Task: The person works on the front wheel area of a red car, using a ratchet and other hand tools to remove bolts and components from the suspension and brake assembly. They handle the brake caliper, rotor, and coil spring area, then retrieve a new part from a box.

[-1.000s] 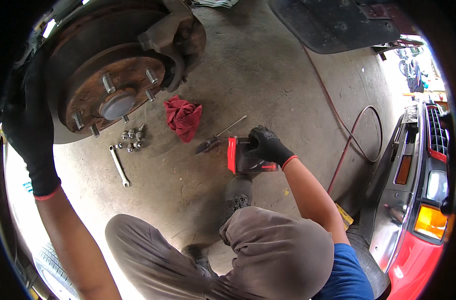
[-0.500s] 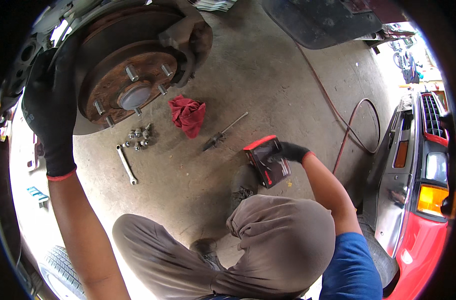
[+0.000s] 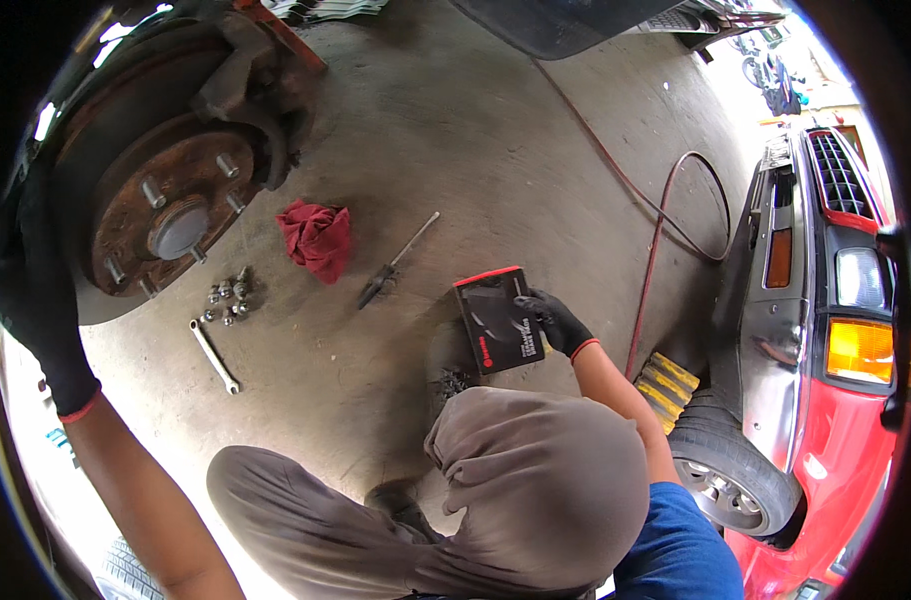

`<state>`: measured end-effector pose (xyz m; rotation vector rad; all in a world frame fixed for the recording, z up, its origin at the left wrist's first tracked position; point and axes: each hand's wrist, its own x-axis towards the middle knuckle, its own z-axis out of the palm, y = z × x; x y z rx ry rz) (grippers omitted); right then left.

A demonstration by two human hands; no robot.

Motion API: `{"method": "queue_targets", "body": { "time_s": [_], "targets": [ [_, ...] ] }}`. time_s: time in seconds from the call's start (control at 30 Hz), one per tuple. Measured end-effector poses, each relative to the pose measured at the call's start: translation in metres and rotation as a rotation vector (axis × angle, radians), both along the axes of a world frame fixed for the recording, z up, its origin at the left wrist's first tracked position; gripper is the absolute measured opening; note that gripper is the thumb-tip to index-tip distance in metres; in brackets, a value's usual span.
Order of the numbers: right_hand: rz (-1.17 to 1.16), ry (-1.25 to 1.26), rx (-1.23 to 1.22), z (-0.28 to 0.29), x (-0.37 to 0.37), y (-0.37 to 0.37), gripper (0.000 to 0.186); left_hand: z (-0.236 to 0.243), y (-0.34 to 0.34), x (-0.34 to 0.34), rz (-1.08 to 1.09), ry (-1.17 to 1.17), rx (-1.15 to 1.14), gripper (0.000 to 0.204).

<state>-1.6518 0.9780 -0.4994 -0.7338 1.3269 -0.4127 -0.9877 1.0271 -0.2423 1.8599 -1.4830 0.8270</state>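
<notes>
My right hand (image 3: 557,322), in a black glove with a red cuff, grips the right side of a black cardboard box (image 3: 495,322) with a red top edge. The box is tilted above my bent knee, its printed face toward me. My left hand (image 3: 37,290), gloved alike, is raised at the outer edge of a rusty brake disc (image 3: 125,215); its fingers blend into the dark there. Several bare studs stand out around the hub. A brake caliper (image 3: 245,90) sits over the disc's far right side.
On the concrete floor lie a crumpled red rag (image 3: 317,240), a screwdriver (image 3: 399,260), several lug nuts (image 3: 227,298) and a combination wrench (image 3: 215,358). A red hose (image 3: 655,235) loops farther right. A red vehicle (image 3: 835,450) stands at right, a yellow-striped block (image 3: 665,392) by its tire.
My view has shifted right, so the disc and floor tools appear farther left. The box has turned, showing its broad face more fully. My right hand still holds it.
</notes>
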Motion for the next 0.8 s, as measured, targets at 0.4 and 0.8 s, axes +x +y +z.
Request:
{"method": "queue_targets", "body": {
  "time_s": [0.4,0.8],
  "targets": [
    [-0.707,0.141,-0.170,-0.065,-0.033,-0.047,0.032,0.007,0.005,-0.002,0.194,0.011,0.085,0.040],
    [-0.267,-1.010,-0.322,0.124,0.049,-0.081,0.060,0.021,-0.002,-0.045,-0.093,0.330,0.013,0.034]
  ]
}}
